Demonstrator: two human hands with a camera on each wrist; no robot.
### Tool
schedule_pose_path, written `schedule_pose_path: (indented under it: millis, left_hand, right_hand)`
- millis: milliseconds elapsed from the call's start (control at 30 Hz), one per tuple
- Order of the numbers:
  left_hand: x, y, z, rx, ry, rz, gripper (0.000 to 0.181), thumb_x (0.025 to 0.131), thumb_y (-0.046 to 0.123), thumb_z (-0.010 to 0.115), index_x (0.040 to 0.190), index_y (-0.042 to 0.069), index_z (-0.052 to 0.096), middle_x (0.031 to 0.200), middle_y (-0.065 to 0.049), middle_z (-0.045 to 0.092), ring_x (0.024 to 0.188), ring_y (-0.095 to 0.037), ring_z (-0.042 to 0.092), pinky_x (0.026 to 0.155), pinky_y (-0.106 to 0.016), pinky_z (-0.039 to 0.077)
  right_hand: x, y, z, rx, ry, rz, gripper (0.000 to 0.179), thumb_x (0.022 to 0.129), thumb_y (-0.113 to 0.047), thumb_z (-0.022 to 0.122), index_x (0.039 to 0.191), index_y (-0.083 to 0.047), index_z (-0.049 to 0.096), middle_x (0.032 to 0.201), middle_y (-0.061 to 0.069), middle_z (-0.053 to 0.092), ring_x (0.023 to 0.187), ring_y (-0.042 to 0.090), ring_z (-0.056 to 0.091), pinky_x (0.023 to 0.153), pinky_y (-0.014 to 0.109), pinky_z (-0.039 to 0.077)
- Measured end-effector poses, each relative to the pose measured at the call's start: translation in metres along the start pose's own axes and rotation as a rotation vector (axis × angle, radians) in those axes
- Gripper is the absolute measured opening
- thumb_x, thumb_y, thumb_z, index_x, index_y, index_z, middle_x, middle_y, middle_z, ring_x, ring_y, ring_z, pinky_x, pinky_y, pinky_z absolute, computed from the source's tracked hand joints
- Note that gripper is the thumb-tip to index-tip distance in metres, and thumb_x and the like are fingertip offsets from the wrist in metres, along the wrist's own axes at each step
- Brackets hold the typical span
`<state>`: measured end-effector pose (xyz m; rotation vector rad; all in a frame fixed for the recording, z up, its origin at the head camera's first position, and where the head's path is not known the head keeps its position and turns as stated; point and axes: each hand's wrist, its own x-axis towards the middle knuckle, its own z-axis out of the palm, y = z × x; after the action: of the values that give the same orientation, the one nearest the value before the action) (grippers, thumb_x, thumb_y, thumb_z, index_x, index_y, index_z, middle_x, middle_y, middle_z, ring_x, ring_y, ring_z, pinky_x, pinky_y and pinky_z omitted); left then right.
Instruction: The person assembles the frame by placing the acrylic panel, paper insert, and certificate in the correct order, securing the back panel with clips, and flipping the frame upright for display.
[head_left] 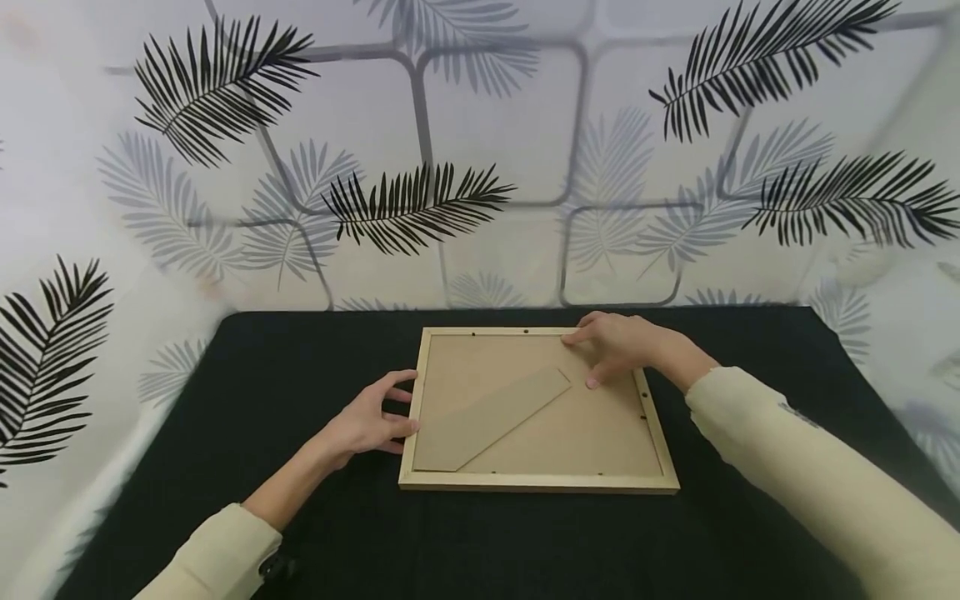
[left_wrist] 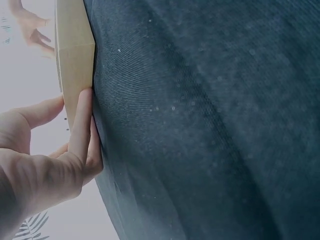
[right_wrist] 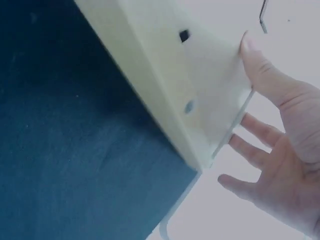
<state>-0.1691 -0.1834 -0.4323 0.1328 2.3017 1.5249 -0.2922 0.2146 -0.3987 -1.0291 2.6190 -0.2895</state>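
A picture frame [head_left: 525, 482] with a pale wooden border lies face down on a black cloth. Its brown backing board [head_left: 600, 433] faces up, and a flat easel leg [head_left: 487, 421] slants across it. At the frame's left side my left hand [head_left: 372, 417] grips the edge; in the left wrist view the thumb sits at the top edge and fingers touch the side. My right hand [head_left: 626, 343] spreads over the far right corner, thumb above the board and fingers at the far edge. In the right wrist view those fingers [right_wrist: 250, 150] look loosely extended.
The black cloth [head_left: 525, 550] covers the table and extends on every side of the frame. Behind it hangs a pale curtain [head_left: 495, 125] printed with dark and grey leaves. Small dark fasteners [head_left: 643, 395] dot the frame's border.
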Motion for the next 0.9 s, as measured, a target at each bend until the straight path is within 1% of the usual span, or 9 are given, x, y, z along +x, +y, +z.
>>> schedule_pose_path:
  millis: [67, 100, 200, 333, 400, 500, 600, 767, 900]
  left_hand:
    - [0.0, 0.0, 0.0, -0.006, -0.001, -0.004, 0.074, 0.094, -0.004, 0.069, 0.157, 0.009, 0.032, 0.139, -0.026, 0.042, 0.102, -0.033, 0.067, 0.073, -0.044, 0.061]
    - [0.0, 0.0, 0.0, -0.008, -0.003, -0.004, 0.074, 0.094, -0.004, 0.069, 0.157, 0.009, 0.031, 0.139, -0.026, 0.042, 0.102, -0.033, 0.067, 0.073, -0.044, 0.061]
    - [0.001, 0.001, 0.0, -0.014, -0.007, -0.003, 0.073, 0.095, -0.003, 0.069, 0.157, 0.01, 0.032, 0.139, -0.026, 0.042, 0.103, -0.033, 0.067, 0.074, -0.045, 0.061]
    - [0.002, 0.002, 0.0, -0.024, -0.006, -0.005, 0.073, 0.095, -0.004, 0.068, 0.157, 0.01, 0.032, 0.139, -0.026, 0.042, 0.102, -0.033, 0.067, 0.074, -0.045, 0.061]
    - [0.002, 0.002, 0.001, -0.027, -0.009, -0.005, 0.073, 0.095, -0.004, 0.068, 0.157, 0.01, 0.032, 0.139, -0.026, 0.042, 0.102, -0.033, 0.067, 0.074, -0.045, 0.061]
    - [0.002, 0.001, 0.002, -0.022, -0.016, 0.002, 0.074, 0.095, -0.004, 0.068, 0.157, 0.012, 0.032, 0.139, -0.026, 0.042, 0.102, -0.033, 0.067, 0.074, -0.046, 0.061]
    - [0.002, 0.001, 0.003, -0.019, -0.019, 0.007, 0.073, 0.095, -0.004, 0.068, 0.158, 0.013, 0.033, 0.139, -0.026, 0.041, 0.101, -0.033, 0.067, 0.074, -0.046, 0.06]
    - [0.001, 0.0, 0.002, -0.011, -0.01, 0.0, 0.072, 0.095, -0.004, 0.068, 0.157, 0.012, 0.034, 0.139, -0.026, 0.042, 0.101, -0.032, 0.067, 0.073, -0.046, 0.061]
    - [-0.001, 0.0, 0.001, 0.003, 0.006, -0.008, 0.072, 0.095, -0.005, 0.068, 0.157, 0.012, 0.035, 0.138, -0.025, 0.043, 0.102, -0.033, 0.067, 0.072, -0.045, 0.061]
  right_hand:
    - [0.004, -0.005, -0.003, -0.046, 0.012, 0.003, 0.08, 0.079, -0.033, 0.09, 0.146, -0.008, 0.055, 0.148, 0.024, 0.044, 0.133, 0.044, 0.044, 0.097, 0.07, 0.039]
    - [0.006, -0.009, -0.005, -0.044, 0.016, 0.003, 0.081, 0.078, -0.032, 0.091, 0.147, -0.01, 0.054, 0.15, 0.023, 0.042, 0.135, 0.043, 0.042, 0.098, 0.071, 0.037]
    - [0.019, -0.02, -0.007, 0.021, 0.018, -0.045, 0.085, 0.078, -0.028, 0.091, 0.149, -0.01, 0.049, 0.153, 0.023, 0.038, 0.138, 0.042, 0.038, 0.104, 0.067, 0.034]
    - [0.048, -0.043, -0.004, 0.111, -0.023, -0.124, 0.091, 0.08, -0.029, 0.09, 0.154, -0.006, 0.041, 0.153, 0.024, 0.037, 0.139, 0.041, 0.035, 0.109, 0.06, 0.034]
    - [0.062, -0.054, -0.001, 0.123, -0.041, -0.135, 0.092, 0.081, -0.029, 0.089, 0.155, -0.006, 0.039, 0.154, 0.023, 0.035, 0.141, 0.041, 0.032, 0.111, 0.058, 0.031]
    - [0.077, -0.065, 0.002, 0.119, -0.06, -0.112, 0.092, 0.083, -0.03, 0.088, 0.157, -0.009, 0.037, 0.157, 0.02, 0.034, 0.144, 0.038, 0.03, 0.114, 0.055, 0.029]
    - [0.084, -0.07, 0.004, 0.102, -0.067, -0.088, 0.09, 0.084, -0.028, 0.087, 0.157, -0.01, 0.038, 0.156, 0.016, 0.036, 0.144, 0.035, 0.031, 0.115, 0.05, 0.029]
    - [0.087, -0.074, 0.005, 0.088, -0.059, -0.058, 0.092, 0.081, -0.026, 0.09, 0.156, -0.013, 0.04, 0.153, 0.014, 0.04, 0.141, 0.031, 0.036, 0.114, 0.046, 0.032]
    - [0.09, -0.08, 0.004, 0.073, -0.04, -0.082, 0.092, 0.077, -0.023, 0.092, 0.154, -0.014, 0.042, 0.15, 0.013, 0.045, 0.138, 0.029, 0.04, 0.113, 0.044, 0.033]
